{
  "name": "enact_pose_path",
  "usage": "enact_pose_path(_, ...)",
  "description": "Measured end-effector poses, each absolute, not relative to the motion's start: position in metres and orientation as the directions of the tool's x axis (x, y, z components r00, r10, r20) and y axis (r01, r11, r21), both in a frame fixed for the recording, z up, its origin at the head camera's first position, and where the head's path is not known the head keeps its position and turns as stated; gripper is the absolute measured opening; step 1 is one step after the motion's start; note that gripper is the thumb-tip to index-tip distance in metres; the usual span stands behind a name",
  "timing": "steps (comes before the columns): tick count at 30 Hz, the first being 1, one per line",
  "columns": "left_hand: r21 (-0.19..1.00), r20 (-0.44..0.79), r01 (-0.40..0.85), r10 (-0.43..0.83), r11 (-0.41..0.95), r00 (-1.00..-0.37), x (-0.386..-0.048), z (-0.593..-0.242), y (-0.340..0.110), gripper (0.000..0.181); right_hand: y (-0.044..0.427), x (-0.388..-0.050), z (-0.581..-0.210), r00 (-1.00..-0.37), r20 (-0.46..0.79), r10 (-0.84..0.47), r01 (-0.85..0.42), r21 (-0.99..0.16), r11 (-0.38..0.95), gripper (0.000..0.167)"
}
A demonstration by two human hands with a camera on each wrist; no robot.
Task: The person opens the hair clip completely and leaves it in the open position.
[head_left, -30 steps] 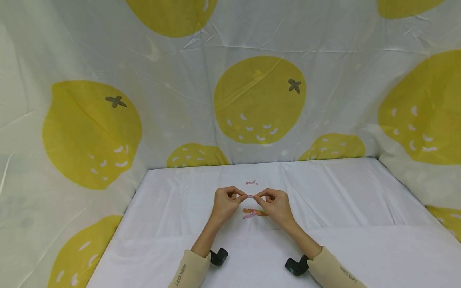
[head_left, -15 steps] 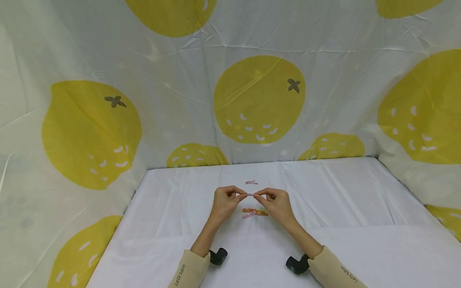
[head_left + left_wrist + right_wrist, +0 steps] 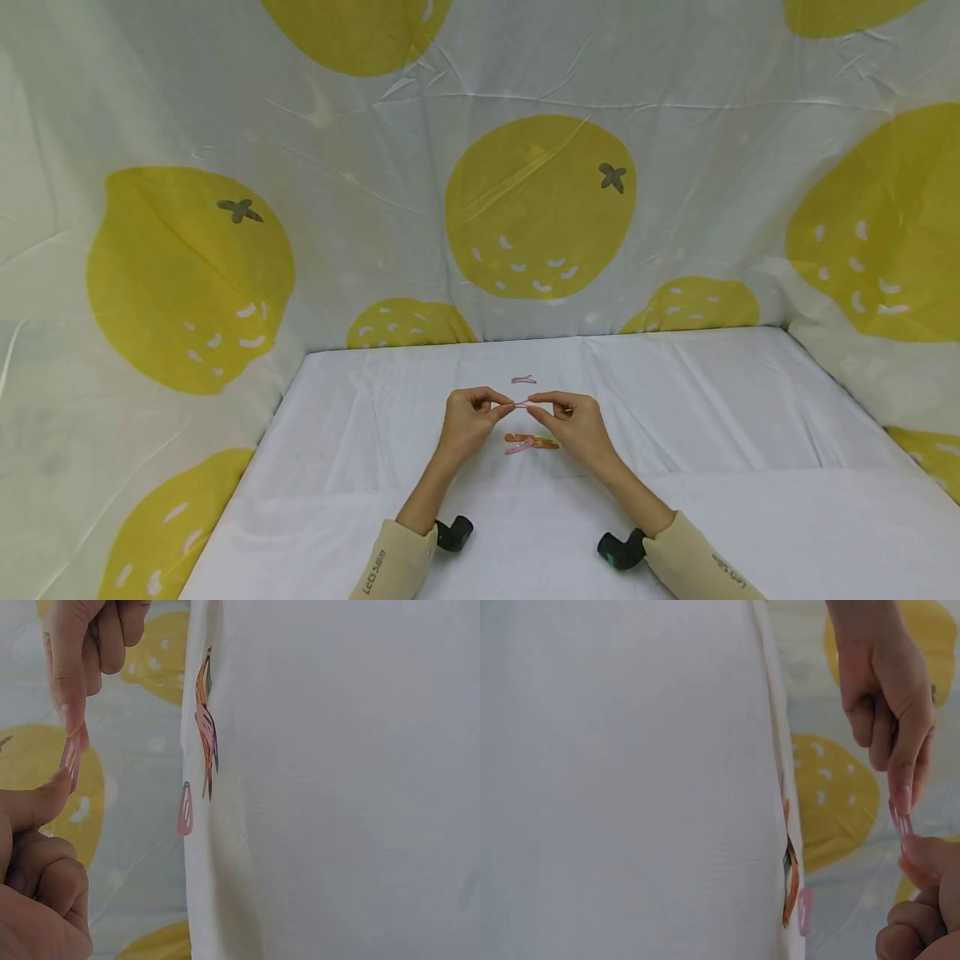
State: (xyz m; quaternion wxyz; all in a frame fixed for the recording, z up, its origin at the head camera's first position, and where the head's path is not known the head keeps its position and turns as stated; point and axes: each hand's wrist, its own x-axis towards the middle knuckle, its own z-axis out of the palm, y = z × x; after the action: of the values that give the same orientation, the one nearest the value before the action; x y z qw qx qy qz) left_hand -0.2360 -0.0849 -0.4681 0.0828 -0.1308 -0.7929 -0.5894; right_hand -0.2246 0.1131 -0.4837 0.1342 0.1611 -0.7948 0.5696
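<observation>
A pink snap hair clip (image 3: 521, 405) is held lengthwise between both hands, a little above the table. My left hand (image 3: 467, 421) pinches its left end between thumb and forefinger. My right hand (image 3: 576, 427) has thumb and forefinger on the other end, fingertips slightly apart, and there the clip forks into two strands. The left wrist view shows the held clip (image 3: 71, 761) with its slotted frame, partly covered by fingertips. Nearer the body lies a small pile with an orange clip (image 3: 517, 437), a second pink clip (image 3: 519, 448) and a bit of green.
Beyond the hands, another pink clip (image 3: 523, 380) lies alone on the white cloth-covered table (image 3: 720, 417). A lemon-print curtain (image 3: 540, 208) stands along the table's back edge. Black wrist cameras (image 3: 455, 534) jut inward from both sleeves.
Between my fingers, the hair clip has gone from a thin closed line to forked at its right end. My right fingertips have parted slightly; both hands otherwise stay in place.
</observation>
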Motion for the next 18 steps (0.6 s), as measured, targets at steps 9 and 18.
enact_pose_path(9,0.917,0.254,0.288,0.150,0.278,-0.955,-0.2360,-0.4669,-0.0872,0.004,0.1209,-0.2282,-0.4832,-0.925,0.296,-0.238,-0.363,-0.876,0.319,0.032)
enact_pose_path(18,0.922,0.247,0.260,0.080,0.287,-0.966,-0.2364,-0.4679,-0.0869,0.006,0.1204,-0.2270,-0.4816,-0.934,0.313,-0.173,-0.355,-0.866,0.353,0.017)
